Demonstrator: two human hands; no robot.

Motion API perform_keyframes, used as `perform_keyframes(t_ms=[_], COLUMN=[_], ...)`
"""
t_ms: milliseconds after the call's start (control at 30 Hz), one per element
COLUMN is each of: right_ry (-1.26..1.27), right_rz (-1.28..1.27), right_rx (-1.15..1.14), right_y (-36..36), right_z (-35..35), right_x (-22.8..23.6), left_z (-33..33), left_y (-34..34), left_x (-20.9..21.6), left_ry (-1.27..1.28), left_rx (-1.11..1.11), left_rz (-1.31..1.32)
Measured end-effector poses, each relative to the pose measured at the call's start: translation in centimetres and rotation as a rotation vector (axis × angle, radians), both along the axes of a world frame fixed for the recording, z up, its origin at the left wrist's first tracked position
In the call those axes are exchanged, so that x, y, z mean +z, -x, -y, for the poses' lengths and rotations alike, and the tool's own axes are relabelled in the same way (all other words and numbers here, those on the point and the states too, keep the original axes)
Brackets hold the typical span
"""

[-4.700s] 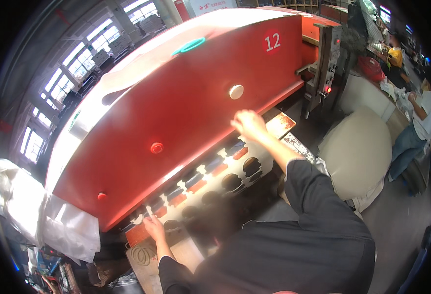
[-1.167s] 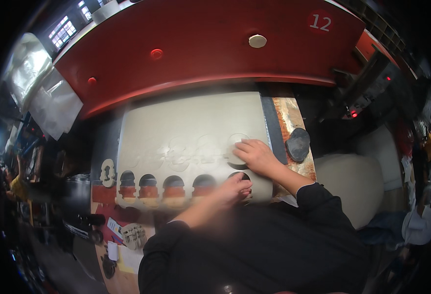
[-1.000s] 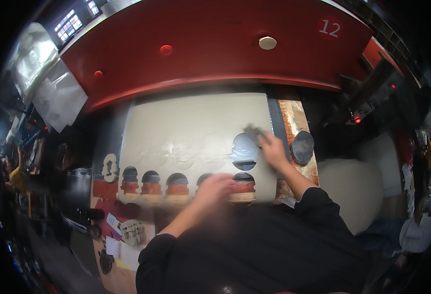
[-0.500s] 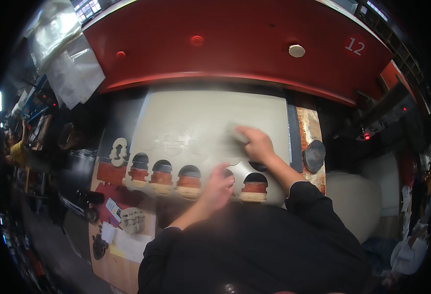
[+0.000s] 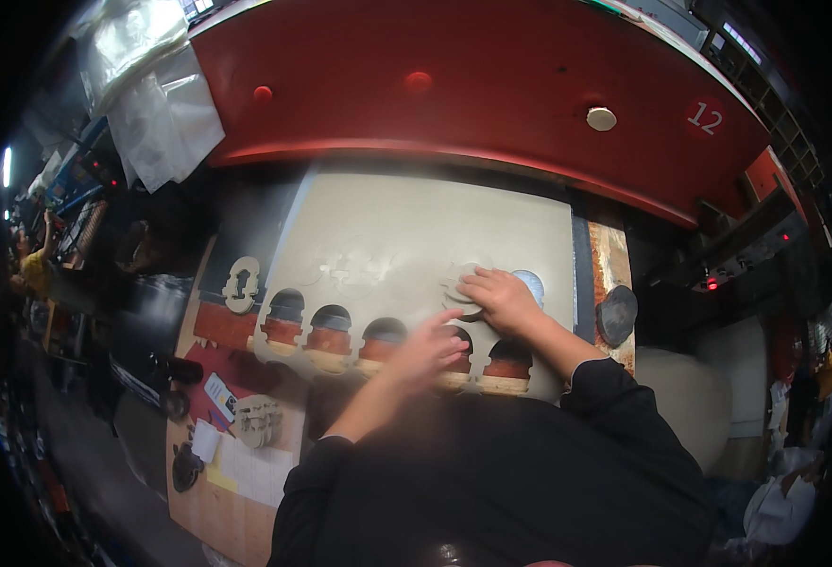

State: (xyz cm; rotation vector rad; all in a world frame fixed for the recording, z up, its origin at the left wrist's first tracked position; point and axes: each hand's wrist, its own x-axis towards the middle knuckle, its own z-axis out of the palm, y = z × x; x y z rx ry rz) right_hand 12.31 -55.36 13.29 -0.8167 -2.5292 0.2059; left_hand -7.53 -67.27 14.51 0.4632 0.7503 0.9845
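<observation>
A pale grey-beige sheet (image 5: pixel 387 217) covers the work surface, with a row of arched cut-outs along its near side. On the sheet's right half, my right hand (image 5: pixel 499 300) grips a flat piece with a notched outline (image 5: pixel 460 281), its fingers curled over the top. Much of that piece is hidden under the hand. My left hand (image 5: pixel 425 352) hovers by the near cut-outs, fingers stretched out and holding nothing, its fingertips close to the piece. A bluish-silver round patch (image 5: pixel 529 285) shows just past my right hand. A beige notched ring (image 5: pixel 241 285) lies left of the sheet.
A wide red machine beam (image 5: pixel 491 94) spans the far side. A dark oval block (image 5: pixel 616 315) sits at the right. Lower left, a side table bears a stack of grey notched pieces (image 5: pixel 258 420), a phone (image 5: pixel 219 395) and papers (image 5: pixel 255 470). Clear plastic bags (image 5: pixel 161 123) hang at upper left.
My right hand has come down and nearer with the piece, setting it against the sheet. My left hand has shifted slightly right, toward it. The whole view has moved a little.
</observation>
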Motion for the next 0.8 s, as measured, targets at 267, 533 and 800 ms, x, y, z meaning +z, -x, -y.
perform_keyframes(t_ms=[267,533,800], right_ry=[0.842,0.172,0.177], right_rz=[-1.093,-0.118,-0.039], right_rx=[-0.437,-0.100,0.165], right_y=[-0.7,9.3,8.9], right_z=[-4.8,-1.7,-0.6], right_x=[2.5,0.9,2.3], left_z=[1.9,0.3,-0.3], left_y=[4.2,5.2,5.7], left_x=[-3.4,-5.8,-3.8], left_ry=[0.125,-0.029,-0.136], left_rx=[0.436,0.361,0.313], left_rz=[-0.176,0.342,0.353])
